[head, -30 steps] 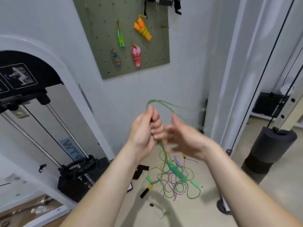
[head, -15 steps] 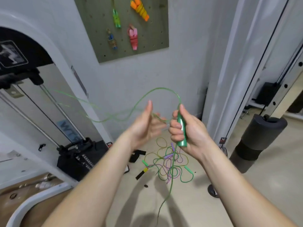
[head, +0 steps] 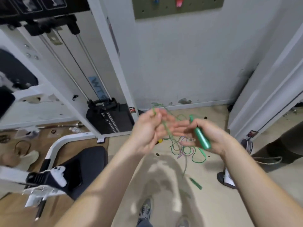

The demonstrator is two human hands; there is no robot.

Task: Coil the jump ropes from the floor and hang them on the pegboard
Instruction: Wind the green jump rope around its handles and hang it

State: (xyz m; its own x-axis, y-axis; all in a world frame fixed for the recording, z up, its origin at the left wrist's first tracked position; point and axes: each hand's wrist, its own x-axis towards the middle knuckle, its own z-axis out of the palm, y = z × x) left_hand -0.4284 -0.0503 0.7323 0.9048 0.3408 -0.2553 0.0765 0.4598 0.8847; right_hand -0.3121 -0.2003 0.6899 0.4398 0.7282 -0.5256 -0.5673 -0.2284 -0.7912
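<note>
Hands, two of them, meet above the floor in front of a pale wall. The right hand grasps one green handle, which lies slanted across its palm with the thumb over the upper end. The left hand has its fingers curled round the green cord; motion blur hides how exactly they pinch it.

One loose green handle lies on the floor nearer the person, and a blurred strand runs down toward it. Beyond the hands one tangle of ropes sits on the floor, green and purple strands mixed; how many ropes it holds cannot be counted. A yellow tip pokes out just beside the left hand, the rest hidden behind it.

At the top edge the pegboard is cut off, and only the lower ends of two hanging bundles show: a pink bundle and a smaller bundle too cropped to make out. Left of the wall stands one black weight stack. Two shoes show at the bottom edge, partly cut off.
</note>
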